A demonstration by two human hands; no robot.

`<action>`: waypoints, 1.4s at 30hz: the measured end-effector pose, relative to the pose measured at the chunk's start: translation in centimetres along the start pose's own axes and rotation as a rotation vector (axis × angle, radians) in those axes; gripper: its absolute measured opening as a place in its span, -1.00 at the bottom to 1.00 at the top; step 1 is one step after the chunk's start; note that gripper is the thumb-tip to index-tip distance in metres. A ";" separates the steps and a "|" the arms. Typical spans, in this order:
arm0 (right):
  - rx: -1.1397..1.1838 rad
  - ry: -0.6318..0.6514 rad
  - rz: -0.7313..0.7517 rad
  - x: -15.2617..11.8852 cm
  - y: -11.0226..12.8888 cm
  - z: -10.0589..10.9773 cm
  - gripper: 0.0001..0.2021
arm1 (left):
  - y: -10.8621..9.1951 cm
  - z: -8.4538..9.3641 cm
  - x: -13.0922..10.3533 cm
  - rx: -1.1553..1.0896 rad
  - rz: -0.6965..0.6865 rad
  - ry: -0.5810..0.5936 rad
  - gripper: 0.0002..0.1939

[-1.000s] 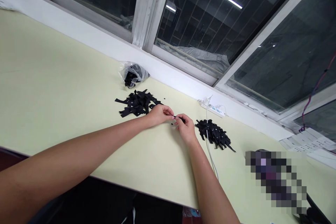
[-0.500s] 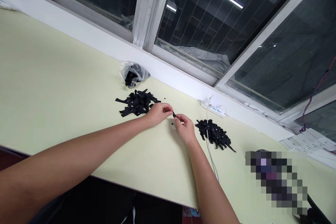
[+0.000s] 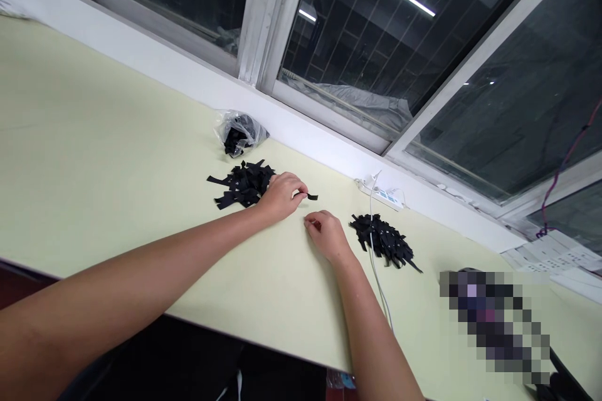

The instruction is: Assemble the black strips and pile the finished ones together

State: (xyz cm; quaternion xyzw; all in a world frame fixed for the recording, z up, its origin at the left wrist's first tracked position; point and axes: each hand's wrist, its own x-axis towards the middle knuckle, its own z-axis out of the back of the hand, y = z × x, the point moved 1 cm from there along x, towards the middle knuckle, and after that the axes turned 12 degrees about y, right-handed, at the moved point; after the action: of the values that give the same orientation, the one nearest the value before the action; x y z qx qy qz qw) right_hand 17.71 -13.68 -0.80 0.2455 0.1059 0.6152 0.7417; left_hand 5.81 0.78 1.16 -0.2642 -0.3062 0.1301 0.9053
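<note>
My left hand [image 3: 283, 195] is closed in a pinch on a short black fabric strip [image 3: 313, 197], whose free end sticks out to the right of the fingertips. Behind that hand lies a loose pile of black strips [image 3: 242, 187] with small shiny spots on them, partly covered by the fingers. Low over the table, a little nearer to me, my right hand [image 3: 325, 235] has its thumb and fingers pressed together. What they hold, if anything, is too small to make out. To its right is a second, denser pile of black strips [image 3: 383, 239].
A clear plastic bag [image 3: 241, 133] with black pieces stands by the sill. A white cable [image 3: 372, 250] runs over the right pile from a power strip [image 3: 386, 195]. A blurred dark object [image 3: 498, 326] lies at the right of the pale table [image 3: 117, 156].
My hands have parted: the left keeps the strip and has shifted slightly left and up, while the right has let go of it and lowered to where a small black dot lay.
</note>
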 end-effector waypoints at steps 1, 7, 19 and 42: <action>-0.013 -0.002 -0.015 0.0 -0.1 0.0 -0.85 | 0.1 0.0 0.0 0.008 0.002 0.005 -0.91; -0.067 0.006 -0.054 -0.1 -0.4 0.2 -0.90 | 0.2 0.0 -0.1 0.015 -0.022 0.045 -0.84; -0.171 0.036 -0.120 0.0 -0.4 -0.2 -0.94 | 0.4 -0.6 -0.5 0.032 -0.010 0.078 -0.85; -0.513 0.069 -0.200 -0.1 1.5 -0.7 -0.88 | 0.1 -0.8 -0.4 0.048 -0.007 0.088 -0.83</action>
State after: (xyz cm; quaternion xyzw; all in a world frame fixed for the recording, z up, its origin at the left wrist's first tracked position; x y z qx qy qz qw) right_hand 16.06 -13.48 -0.63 0.0170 -0.0046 0.5536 0.8326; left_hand 6.01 0.38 0.41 -0.2470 -0.2636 0.1226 0.9244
